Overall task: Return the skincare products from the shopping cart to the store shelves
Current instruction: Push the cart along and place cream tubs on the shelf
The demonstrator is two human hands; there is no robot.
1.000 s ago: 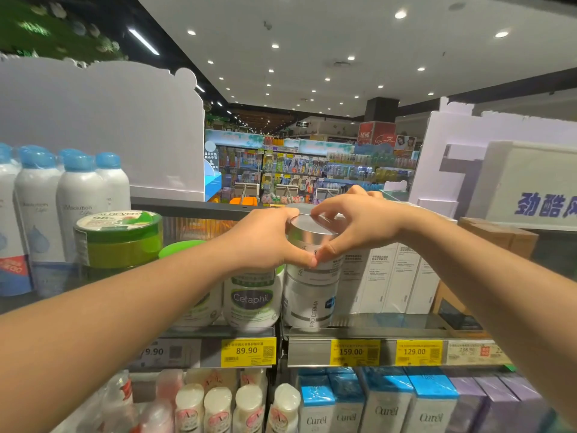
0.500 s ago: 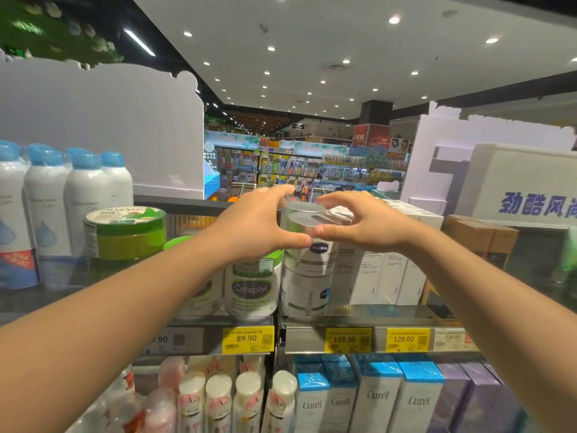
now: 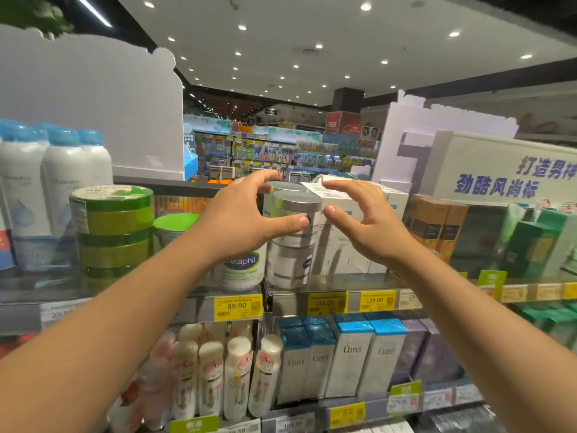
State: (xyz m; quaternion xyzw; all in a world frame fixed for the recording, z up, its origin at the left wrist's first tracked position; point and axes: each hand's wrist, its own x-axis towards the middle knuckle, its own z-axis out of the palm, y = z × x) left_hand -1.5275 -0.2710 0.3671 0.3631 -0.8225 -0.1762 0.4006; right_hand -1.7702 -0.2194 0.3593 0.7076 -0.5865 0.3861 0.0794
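Jars point(image 3: 293, 232) stand stacked on the shelf point(image 3: 327, 284), beside the Cetaphil tub point(image 3: 243, 267). Both hands, left point(image 3: 240, 220) and right point(image 3: 371, 226), hover spread, gripping nothing. Placement looks done; next means fetching another product from the cart.

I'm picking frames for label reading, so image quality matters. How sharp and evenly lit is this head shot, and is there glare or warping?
Head view: motion blur smears the silver jar and white boxes; the 89.90 price tag stays legible; the ceiling spotlights blow out; the jar's lid shows a soft sheen; wide-angle distortion bends the shelf edge and stretches both forearms; left hand and right hand look fairly crisp.
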